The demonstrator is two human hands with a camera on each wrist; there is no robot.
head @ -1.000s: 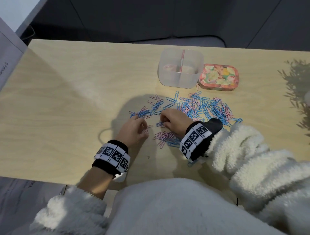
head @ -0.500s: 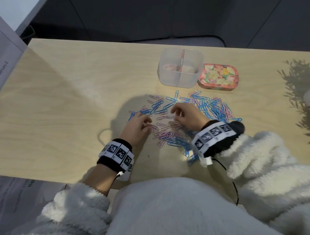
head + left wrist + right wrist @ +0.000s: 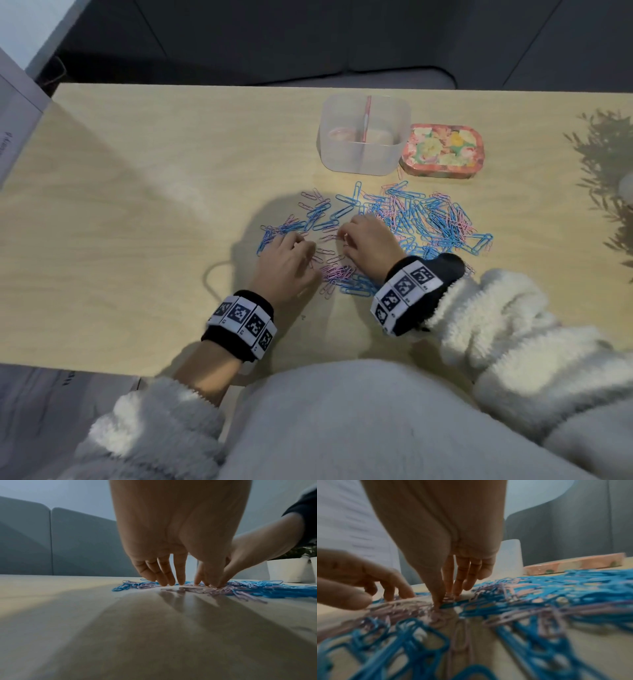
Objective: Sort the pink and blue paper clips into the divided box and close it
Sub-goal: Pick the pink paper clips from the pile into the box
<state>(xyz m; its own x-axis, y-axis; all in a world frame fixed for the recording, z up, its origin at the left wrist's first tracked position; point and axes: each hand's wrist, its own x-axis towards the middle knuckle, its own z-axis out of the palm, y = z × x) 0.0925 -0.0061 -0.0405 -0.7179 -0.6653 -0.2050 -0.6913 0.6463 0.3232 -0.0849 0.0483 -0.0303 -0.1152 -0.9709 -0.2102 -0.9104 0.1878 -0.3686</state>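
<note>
Pink and blue paper clips (image 3: 435, 219) lie scattered over the wooden table (image 3: 137, 205), with a small pink pile (image 3: 335, 274) between my hands. My left hand (image 3: 308, 250) stands with straight fingers (image 3: 180, 580) touching the table among the clips, holding nothing. My right hand (image 3: 346, 241) is just to its right, thumb and forefinger (image 3: 436, 601) pinching a pink clip (image 3: 448, 599) on the table. The clear divided box (image 3: 364, 135) stands open behind the clips, some pink visible inside. Its floral lid (image 3: 443, 150) lies beside it on the right.
Papers (image 3: 17, 113) overhang the table's left end. White plant pots (image 3: 289, 569) stand off to the right and cast a leafy shadow (image 3: 606, 164). A blue cluster (image 3: 359, 286) lies by my right wrist. The near table edge runs just behind both wrists.
My right hand reached out into the clips half a second ago and has pulled back towards the pink pile. The left hand has stayed nearly in place.
</note>
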